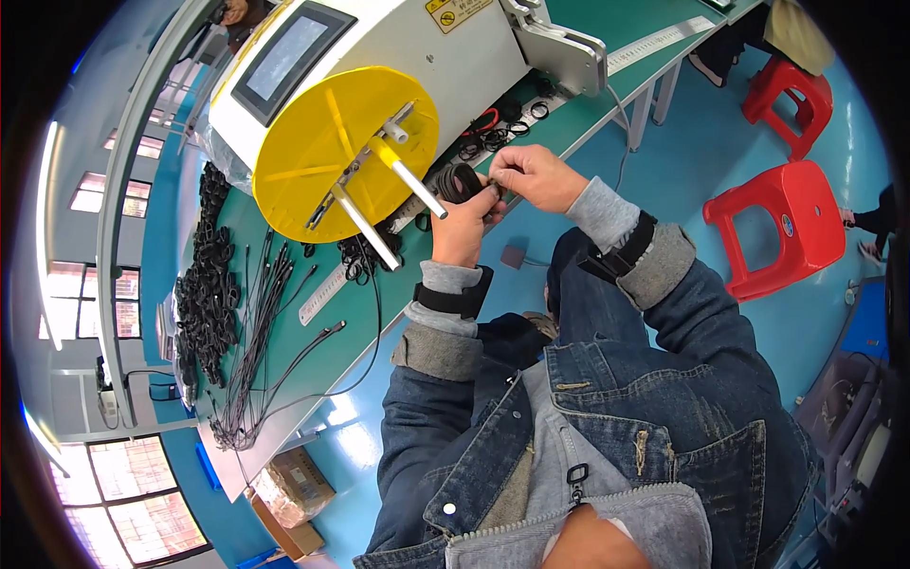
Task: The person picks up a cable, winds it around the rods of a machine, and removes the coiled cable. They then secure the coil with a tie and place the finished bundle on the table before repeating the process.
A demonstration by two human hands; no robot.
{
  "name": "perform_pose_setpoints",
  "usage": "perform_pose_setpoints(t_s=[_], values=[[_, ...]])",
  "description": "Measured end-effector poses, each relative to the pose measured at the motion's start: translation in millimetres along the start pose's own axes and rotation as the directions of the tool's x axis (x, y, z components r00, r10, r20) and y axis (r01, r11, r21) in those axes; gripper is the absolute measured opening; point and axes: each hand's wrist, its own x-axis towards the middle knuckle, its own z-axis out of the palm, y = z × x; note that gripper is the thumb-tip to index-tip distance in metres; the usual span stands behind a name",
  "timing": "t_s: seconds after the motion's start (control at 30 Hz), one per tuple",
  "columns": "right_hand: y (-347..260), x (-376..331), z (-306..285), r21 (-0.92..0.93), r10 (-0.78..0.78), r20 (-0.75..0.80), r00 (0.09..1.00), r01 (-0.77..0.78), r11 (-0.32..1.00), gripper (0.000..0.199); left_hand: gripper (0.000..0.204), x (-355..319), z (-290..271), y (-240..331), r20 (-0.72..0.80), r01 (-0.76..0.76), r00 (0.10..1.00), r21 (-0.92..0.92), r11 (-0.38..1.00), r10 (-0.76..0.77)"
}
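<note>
Black coil (pixel 457 182): held up at the table's (pixel 635 19) near long edge, just beside the yellow disc (pixel 303 156); loops look bunched, no band I can make out.
L hand (pixel 464 220): closed around the coil's lower part; hold prob. firm. If it slackens w/ nothing tying the loops, coil could spring open.
R hand (pixel 536 177): thumb + index pinched together by the coil's R side; can't tell what's betw. them, too small. If that's a tie or cable end, a slip = loose turns, redo.
Rods (pixel 374 232): stick out from the disc toward the table's near edge; one tip just beside L hand. Knuckle bump or snag poss. if the disc turns; can't tell if it's powered.
Long cable (pixel 379 318): droops by the near edge, not far from L cuff (pixel 447 299). Cuff or wrist strap could catch it + drag others along.
Straight cables (pixel 270 294): loose bundle toward table's L end, ends overlapping; a tug on one might tangle the lot.
Coil pile (pixel 204 294): heaped along the far edge, L end; could slide if knocked.
Near edge: coil's close to it, so a fumble = prob. floor.
</note>
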Motion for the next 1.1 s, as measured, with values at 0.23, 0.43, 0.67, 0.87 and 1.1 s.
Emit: perform_pose_setpoints(t_s=[0.23, 0.43, 0.67, 0.87, 1.1], values=[[21.8, -0.4, -13.3, 0.511, 0.326, -0.341, 0.882, -0.117, 0.851, 0.018, 0.007, 11.8, 1.6, -8.5, -0.316, -0.283, 0.912, -0.027, 0.959, 0.260], [27.3, -4.2, -21.9, 0.232, 0.222, -0.470, 0.854, -0.123, 0.965, 0.019, 0.010, 26.6, 3.4, -22.1, -0.243, -0.365, 0.853, 0.357, 0.860, 0.462], [22.1, -6.2, -13.7, -0.084, 0.001, -0.506, 0.863, -0.050, 0.995, 0.016, 0.013, 26.9, 3.4, -22.1, -0.064, -0.502, 0.610, 0.740, 0.448, 0.790], [-0.4, -20.6, 14.0, -0.533, -0.418, -0.404, 0.813, 0.162, 0.830, 0.014, 0.013, -19.6, 15.9, 2.7, 0.008, -0.047, 0.999, 0.051, 0.998, 0.047], [-21.3, -36.0, 30.8, 0.137, 0.075, -0.136, 0.988, -0.056, 0.989, 0.011, 0.006, -33.9, -14.8, -10.9, 0.017, -0.069, 0.997, -0.112, 0.991, 0.071]])
